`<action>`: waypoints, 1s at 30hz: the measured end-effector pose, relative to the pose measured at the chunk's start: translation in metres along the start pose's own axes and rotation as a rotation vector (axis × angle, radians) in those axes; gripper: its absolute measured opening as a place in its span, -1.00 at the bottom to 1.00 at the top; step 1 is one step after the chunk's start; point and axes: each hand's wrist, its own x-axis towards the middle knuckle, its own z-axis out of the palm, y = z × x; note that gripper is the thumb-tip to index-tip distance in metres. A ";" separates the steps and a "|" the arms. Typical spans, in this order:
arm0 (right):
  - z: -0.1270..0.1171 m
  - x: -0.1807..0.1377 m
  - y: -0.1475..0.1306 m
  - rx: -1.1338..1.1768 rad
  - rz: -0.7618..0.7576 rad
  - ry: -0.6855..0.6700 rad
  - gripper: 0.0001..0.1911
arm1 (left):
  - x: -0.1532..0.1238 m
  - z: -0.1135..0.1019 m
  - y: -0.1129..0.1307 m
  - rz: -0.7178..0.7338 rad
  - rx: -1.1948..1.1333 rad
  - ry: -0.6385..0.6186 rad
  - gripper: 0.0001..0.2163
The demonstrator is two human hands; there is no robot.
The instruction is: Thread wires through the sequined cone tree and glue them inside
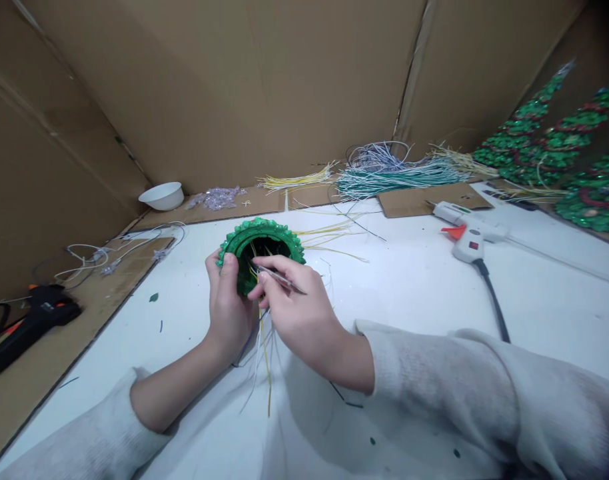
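Note:
A green Christmas tree ornament (290, 240) is tipped so that its hollow, dark base faces me. My left hand (229, 293) is closed around the lower left of its rim, thumb on the edge. In my right hand (294, 297) is a slim metal tool that looks like tweezers (280, 277), pinched between thumb and fingers with its tip inside the opening. Yellow and white wires (264, 353) trail out of the base below my hands. Where the tool tip meets the wires is hard to make out.
A white glue gun (469, 237) lies to the right, its cord trailing towards me. At the far left is a black glue gun (44, 310). Wire bundles (399, 177), clear purplish pieces (219, 197) and a white bowl (162, 196) line the back. Decorated trees (549, 140) stand at right.

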 end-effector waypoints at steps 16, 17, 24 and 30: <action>-0.008 -0.003 0.000 -0.043 -0.113 -0.102 -0.77 | -0.002 0.000 0.003 0.020 -0.002 0.093 -0.90; -0.008 -0.003 0.000 -0.056 -0.125 -0.105 -0.77 | -0.002 -0.001 0.003 0.016 0.001 0.096 -0.90; -0.013 -0.007 -0.005 -0.199 -0.204 -0.119 -0.82 | -0.002 -0.001 0.002 0.024 0.016 0.105 -0.90; -0.008 -0.012 -0.002 -0.342 -0.311 -0.038 -0.81 | -0.005 0.006 0.004 0.019 0.030 0.113 -0.91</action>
